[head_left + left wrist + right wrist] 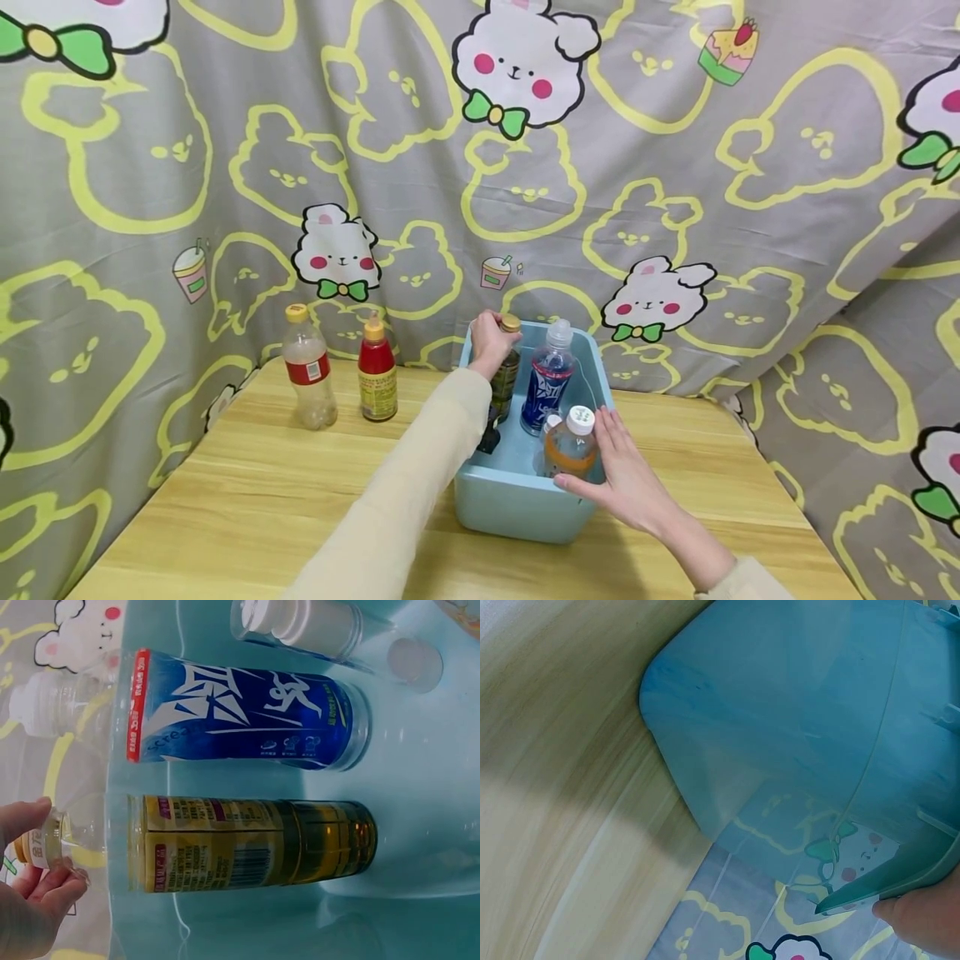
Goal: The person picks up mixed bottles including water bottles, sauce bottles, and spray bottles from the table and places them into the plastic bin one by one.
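Note:
In the head view, my left hand [491, 343] pinches the gold-capped neck of a tall bottle [504, 387] standing in a light blue plastic bin [517, 507]. Up close in the left wrist view, that bottle [259, 844] has a yellowish label and amber liquid low down. Beside it stands a sports drink bottle [549, 390] with a blue label. My right hand [633, 487] rests on the bin's front right rim, fingers straight and thumb spread. A white-capped bottle [572, 450] with an orange band stands just inside that corner.
A small clear container with a white cap [307, 626] and a black object [489, 438] are also in the bin. On the wooden table [300, 508], left of the bin, stand a yellow-capped clear bottle [309, 371] and a red sauce bottle [377, 371]. A patterned curtain [420, 192] hangs behind.

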Demonstrator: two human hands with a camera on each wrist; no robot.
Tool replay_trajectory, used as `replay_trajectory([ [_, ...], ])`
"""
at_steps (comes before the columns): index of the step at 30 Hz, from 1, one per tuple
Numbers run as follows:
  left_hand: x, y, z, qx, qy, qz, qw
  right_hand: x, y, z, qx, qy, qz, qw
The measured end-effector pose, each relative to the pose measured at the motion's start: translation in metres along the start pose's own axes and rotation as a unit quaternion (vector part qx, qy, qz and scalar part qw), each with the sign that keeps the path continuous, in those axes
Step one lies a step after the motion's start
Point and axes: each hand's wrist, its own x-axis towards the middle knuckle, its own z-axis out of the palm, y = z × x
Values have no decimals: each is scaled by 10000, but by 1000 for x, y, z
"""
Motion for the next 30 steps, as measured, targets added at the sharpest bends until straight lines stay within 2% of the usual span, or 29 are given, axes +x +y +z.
replay_trajectory([
  [9, 1, 1, -5, -14, -258, 255, 9993, 1, 1, -1, -62, 41, -71, 9999],
  [22, -3, 7, -13, -67, -498, 253, 9984, 0, 1, 0, -86, 11, -72, 9999],
  [30, -3, 20, -25, -159, -557, 246, 9980, 0, 1, 0, -54, 9, -71, 10000],
])
